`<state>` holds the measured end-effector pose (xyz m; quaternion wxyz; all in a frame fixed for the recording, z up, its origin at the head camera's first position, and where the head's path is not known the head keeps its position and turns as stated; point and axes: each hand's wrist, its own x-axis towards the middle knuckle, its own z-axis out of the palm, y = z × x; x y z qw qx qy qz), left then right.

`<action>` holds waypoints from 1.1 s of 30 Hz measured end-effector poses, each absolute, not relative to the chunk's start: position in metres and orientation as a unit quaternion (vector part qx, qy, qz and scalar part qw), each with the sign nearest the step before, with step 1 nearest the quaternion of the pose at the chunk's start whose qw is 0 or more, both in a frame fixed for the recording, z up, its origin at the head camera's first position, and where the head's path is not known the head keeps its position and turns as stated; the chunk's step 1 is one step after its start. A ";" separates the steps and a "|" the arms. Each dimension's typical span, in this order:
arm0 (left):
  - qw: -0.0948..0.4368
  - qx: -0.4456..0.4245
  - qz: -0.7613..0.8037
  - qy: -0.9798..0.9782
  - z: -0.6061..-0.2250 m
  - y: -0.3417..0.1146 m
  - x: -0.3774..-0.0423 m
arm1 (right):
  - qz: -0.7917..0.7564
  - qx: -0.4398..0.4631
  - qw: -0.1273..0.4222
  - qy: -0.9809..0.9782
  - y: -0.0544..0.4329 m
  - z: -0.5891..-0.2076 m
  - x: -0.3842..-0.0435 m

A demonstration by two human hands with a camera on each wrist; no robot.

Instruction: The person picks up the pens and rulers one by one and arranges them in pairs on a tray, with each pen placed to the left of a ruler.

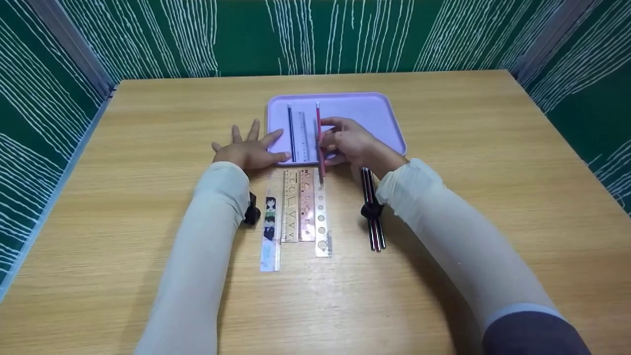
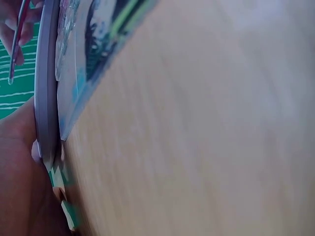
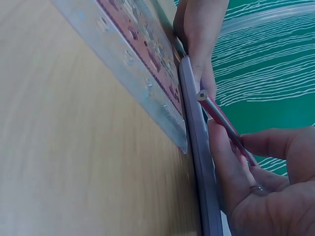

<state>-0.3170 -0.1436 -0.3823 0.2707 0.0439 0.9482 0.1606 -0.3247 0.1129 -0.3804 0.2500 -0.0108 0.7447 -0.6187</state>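
Note:
A red pencil (image 1: 318, 112) is pinched between the thumb and fingers of my right hand (image 1: 352, 143), held over the purple tray (image 1: 367, 111). In the right wrist view the pencil (image 3: 224, 120) slants across the tray's edge (image 3: 197, 128), its bare end towards the camera. My left hand (image 1: 249, 154) spreads its fingers at the tray's left front corner, thumb and forefinger over the rim. Between the hands, a dark pencil (image 1: 291, 133) and a short clear ruler (image 1: 302, 138) lie side by side in the tray.
Before the tray lie a ruler with cartoon figures (image 1: 269, 231), a yellowish stencil ruler (image 1: 291, 207), a pink one (image 1: 306, 209) and a clear one with round holes (image 1: 321, 218). Several dark pencils (image 1: 377, 239) lie under my right wrist. Green walls (image 1: 241, 39) border the table.

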 end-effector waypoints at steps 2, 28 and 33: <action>0.271 0.046 0.159 0.948 -0.382 -0.143 -0.317 | -0.616 -0.002 0.251 0.747 0.112 -0.380 -0.327; 0.274 0.037 0.162 0.947 -0.382 -0.141 -0.320 | -0.588 0.043 0.197 0.783 0.094 -0.376 -0.356; 0.277 0.032 0.161 0.947 -0.382 -0.143 -0.321 | -0.581 0.044 0.211 0.785 0.089 -0.376 -0.355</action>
